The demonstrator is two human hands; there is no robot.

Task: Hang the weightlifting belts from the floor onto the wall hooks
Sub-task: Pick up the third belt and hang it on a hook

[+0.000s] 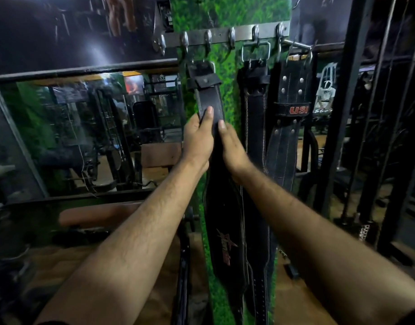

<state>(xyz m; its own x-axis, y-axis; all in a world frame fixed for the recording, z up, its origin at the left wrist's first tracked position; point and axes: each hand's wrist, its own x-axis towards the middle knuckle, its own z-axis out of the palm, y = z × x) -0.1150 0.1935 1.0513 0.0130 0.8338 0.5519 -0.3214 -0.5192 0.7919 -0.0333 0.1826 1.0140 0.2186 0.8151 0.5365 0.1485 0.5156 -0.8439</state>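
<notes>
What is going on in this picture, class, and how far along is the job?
A person is hanging weightlifting belts on a rail of wall hooks. Both the left hand and the right hand grip the leftmost belt, whose buckle sits just below the hooks. Two more belts already hang to its right: a stitched one and one marked USI. Several hooks are free.

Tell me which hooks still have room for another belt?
Free: the hooks between the belt both hands hold and the middle belt, and the far-left hook. Crowded: the right end, where the middle belt and the USI belt hang side by side. Left hand and right hand grip the belt.
</notes>
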